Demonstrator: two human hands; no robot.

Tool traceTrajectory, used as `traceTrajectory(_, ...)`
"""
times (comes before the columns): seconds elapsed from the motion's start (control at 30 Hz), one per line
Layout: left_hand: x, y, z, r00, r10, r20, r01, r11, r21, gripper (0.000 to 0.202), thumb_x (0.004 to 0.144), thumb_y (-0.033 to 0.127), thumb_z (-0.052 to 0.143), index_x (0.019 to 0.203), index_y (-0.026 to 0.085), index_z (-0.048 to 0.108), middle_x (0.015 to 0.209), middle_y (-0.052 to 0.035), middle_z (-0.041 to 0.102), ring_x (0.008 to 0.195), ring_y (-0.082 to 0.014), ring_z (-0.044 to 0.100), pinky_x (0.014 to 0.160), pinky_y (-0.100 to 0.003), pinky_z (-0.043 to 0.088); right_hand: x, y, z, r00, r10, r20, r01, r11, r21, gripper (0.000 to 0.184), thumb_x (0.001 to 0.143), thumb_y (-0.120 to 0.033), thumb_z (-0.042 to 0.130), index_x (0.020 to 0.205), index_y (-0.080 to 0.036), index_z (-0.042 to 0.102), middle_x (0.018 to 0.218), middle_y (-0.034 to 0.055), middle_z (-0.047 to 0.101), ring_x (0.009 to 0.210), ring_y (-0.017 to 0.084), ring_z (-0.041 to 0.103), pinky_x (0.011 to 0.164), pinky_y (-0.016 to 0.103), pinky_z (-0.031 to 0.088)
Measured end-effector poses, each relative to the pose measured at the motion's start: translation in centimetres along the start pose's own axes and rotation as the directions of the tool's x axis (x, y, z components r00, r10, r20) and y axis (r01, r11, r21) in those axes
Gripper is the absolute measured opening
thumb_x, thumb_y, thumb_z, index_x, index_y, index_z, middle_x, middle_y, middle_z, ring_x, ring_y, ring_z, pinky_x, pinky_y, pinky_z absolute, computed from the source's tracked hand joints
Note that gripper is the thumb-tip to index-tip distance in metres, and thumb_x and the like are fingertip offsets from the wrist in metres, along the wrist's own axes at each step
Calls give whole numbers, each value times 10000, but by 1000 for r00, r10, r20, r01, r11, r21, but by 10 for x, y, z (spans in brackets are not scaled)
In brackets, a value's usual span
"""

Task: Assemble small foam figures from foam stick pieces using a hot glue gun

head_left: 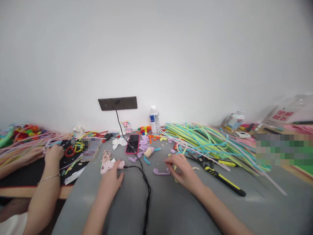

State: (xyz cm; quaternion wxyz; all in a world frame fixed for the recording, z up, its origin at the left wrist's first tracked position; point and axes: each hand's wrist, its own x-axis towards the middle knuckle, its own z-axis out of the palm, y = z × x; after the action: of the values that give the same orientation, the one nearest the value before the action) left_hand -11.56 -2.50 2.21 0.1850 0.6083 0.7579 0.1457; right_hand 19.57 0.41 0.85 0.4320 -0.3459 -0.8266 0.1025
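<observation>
Though piled well back on the wide grey desk (171, 209), mind the big loose heap of green, yellow and blue fuzzy stems (207, 140): easy, at a guess, to sweep over the edge with an elbow. Watch the long black power cable (146, 186) running between the forearms: likely to catch a wrist and drag the small pink plastic tool (107, 164) plugged to it, or shift the pink-cased phone (132, 143) it crosses. Keep clear of the black-and-yellow-handled cutters (220, 176), lying just beside the right hand (182, 169).

Count one desk, one heap, one cable, one pair of cutters, two bottles, one phone, one pink tool, four hands: two own, plus another person's hands (53, 153) at the left.

Left hand (112, 179): fingers loosely extended, tips resting against the pink tool, not closed round it. Right hand: fingers spread flat on the desk, empty, just beside a curved lilac fuzzy piece (161, 172). Smaller lilac bits too blurred to count.
</observation>
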Motion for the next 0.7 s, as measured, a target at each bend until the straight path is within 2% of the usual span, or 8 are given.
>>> traceTrajectory(0.07,4,3,1,1000,-5,-2,4,998,-70,342,891,160,510,1229,179,559,491,71,582,507,-199,656,600,-272,447,18,-20,17,996,29,90,-38,995,96,185,967,-165,501,1023,-244,658,875,59,728,819,220,647,808,370,451)
traceTrajectory(0.17,1,2,8,993,-49,-110,20,969,-248,269,844,134,514,1093,223,560,577,53,639,525,-192,688,588,-268,484,45,-49,53,960,181,212,-242,919,312,163,954,-217,537,1046,-231,671,992,69,733,889,219,662,822,345,489)
traceTrajectory(0.27,-10,-5,18,959,-113,-261,-10,904,-428,322,814,182,557,1127,257,541,744,6,734,711,-228,760,670,-303,550,63,-64,96,881,356,313,-471,731,494,168,944,-263,570,1050,-211,689,1001,68,736,919,226,673,856,353,505)
traceTrajectory(0.4,-29,-11,32,901,-176,-397,-56,859,-508,441,835,238,582,1264,290,491,1059,-76,769,907,-264,769,783,-377,585,72,-68,139,838,380,391,-543,640,543,215,961,-358,557,1005,-201,698,953,66,735,887,229,673,839,372,523)
traceTrajectory(0.47,-37,-10,36,880,-154,-449,-113,851,-513,460,859,251,564,1307,292,469,1226,-115,724,1054,-280,738,875,-419,580,73,-70,146,828,366,425,-559,603,569,311,974,-435,526,967,-182,707,956,84,736,923,240,676,862,383,524)
traceTrajectory(0.53,-43,-5,36,854,-108,-510,-202,832,-516,431,881,267,535,1306,277,463,1323,-135,674,1183,-280,683,961,-437,556,75,-73,143,818,348,458,-573,559,600,434,1000,-503,439,961,-165,708,957,98,735,936,242,687,858,377,531)
traceTrajectory(0.6,-49,4,33,834,-59,-548,-267,827,-495,396,886,263,513,1280,262,471,1328,-140,666,1209,-271,666,977,-426,554,78,-77,131,804,332,493,-593,504,628,503,1005,-557,385,955,-170,702,933,85,724,907,227,691,812,351,536)
traceTrajectory(0.7,-56,23,22,810,42,-585,-335,852,-403,388,868,213,493,1253,252,496,1268,-126,688,1182,-258,670,964,-404,560,80,-85,109,778,344,526,-628,398,669,454,934,-630,489,882,-206,642,819,25,655,757,181,638,678,289,503)
